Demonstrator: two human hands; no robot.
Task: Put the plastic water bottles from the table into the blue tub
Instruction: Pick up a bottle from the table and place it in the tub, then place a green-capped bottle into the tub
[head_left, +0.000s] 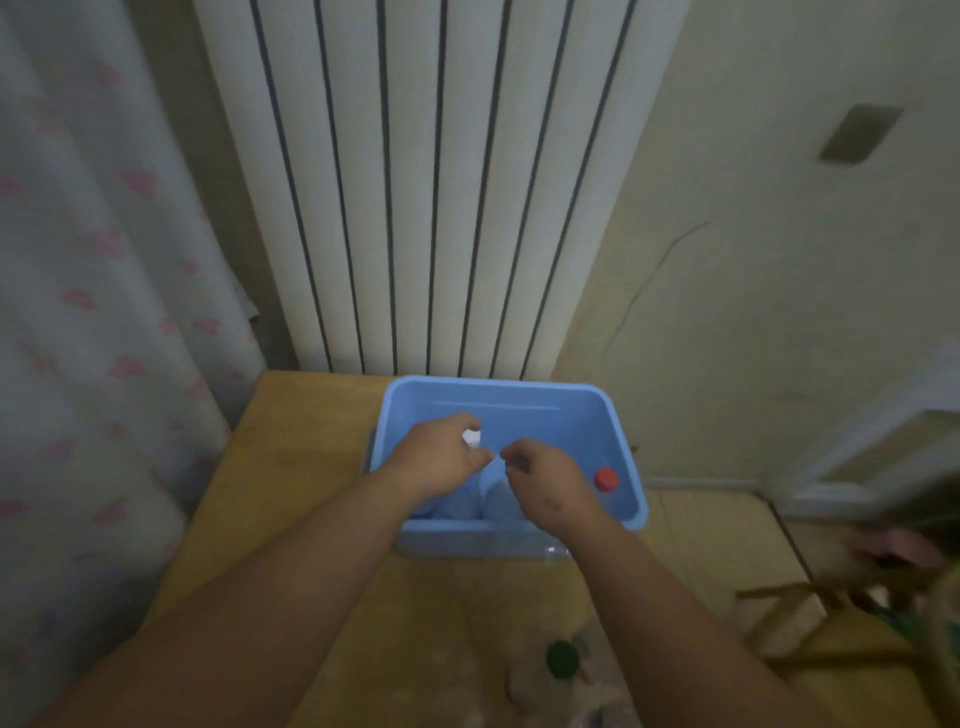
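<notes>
Over the blue tub, the left hand curls its fingers round the top of a clear bottle. The white cap peeks out between the fingers. This bottle stands inside the tub, but the hand and arm hide most of it. Just to the right, the right hand bends its fingers above a second bottle. It is blurry there, so I cannot tell if the hand holds anything. At the right side of the tub a red cap shows; its bottle is too faint to make out. The tub sits at the far end of the wooden table. Near the bottom edge, a green cap tops a blurry shape. A white radiator stands behind, with a curtain on the left.
</notes>
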